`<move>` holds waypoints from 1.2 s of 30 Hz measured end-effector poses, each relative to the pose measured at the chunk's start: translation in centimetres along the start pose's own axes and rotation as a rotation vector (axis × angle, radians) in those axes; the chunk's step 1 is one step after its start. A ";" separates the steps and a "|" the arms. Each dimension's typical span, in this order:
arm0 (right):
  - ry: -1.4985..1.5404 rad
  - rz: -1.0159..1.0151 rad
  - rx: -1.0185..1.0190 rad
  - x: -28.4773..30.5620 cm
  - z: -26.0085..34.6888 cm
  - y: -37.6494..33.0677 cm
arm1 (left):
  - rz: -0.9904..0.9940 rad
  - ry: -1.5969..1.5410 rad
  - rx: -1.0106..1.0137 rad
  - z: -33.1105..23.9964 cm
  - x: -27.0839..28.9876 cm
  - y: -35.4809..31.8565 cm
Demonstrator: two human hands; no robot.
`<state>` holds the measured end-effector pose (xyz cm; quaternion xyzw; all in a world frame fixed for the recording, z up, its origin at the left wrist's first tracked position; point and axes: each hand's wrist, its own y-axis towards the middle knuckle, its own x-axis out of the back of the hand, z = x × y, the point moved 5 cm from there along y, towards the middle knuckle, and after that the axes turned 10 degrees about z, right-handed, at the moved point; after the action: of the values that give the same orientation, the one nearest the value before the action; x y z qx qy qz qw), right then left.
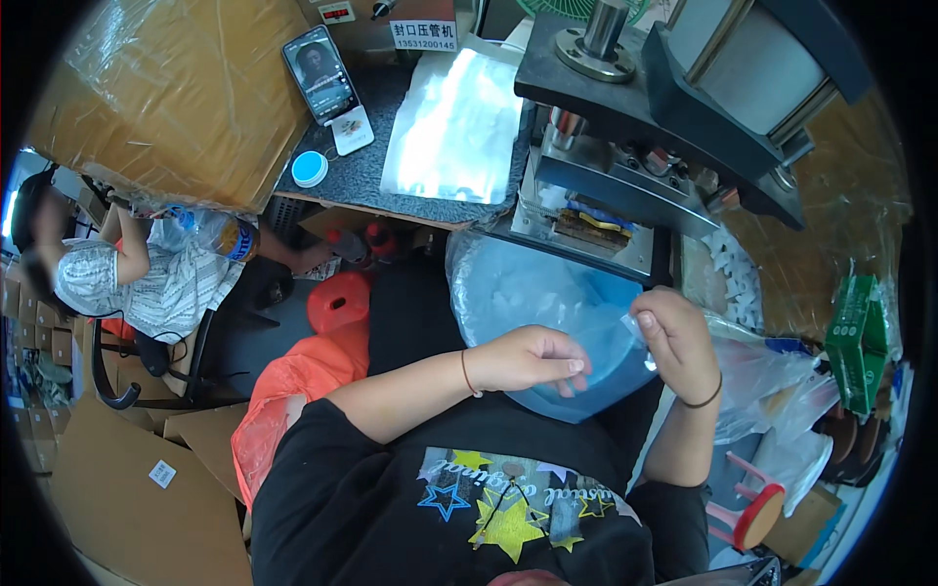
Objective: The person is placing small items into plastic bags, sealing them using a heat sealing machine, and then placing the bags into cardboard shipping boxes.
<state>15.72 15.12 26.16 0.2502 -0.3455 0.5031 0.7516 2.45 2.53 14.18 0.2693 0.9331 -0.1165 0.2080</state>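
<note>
A blue basin lined with clear plastic sits in front of my body, below the table edge. My left hand hovers over its near side, fingers loosely bent and somewhat blurred, with nothing visible in them. At the basin's right rim my right hand is closed in a pinch. A small clear plastic piece pokes out from its fingers; its exact kind is hard to make out. Just beyond the basin stands a dark press machine with a metal bed.
Clear plastic bags lie flat on the grey table, beside a propped phone and a round blue-lidded tub. A large taped carton stands at left. Another person sits there near a bottle. A red-topped stool is at right.
</note>
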 end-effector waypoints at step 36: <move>-0.251 -0.539 -0.148 0.4 -6.3 -3.7 | -0.931 0.905 -0.273 -8.2 8.5 -8.6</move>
<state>20.91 18.56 22.32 0.3376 -0.3928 0.2243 0.8255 -11.54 1.96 18.56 -0.1684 0.9537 0.0498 -0.2443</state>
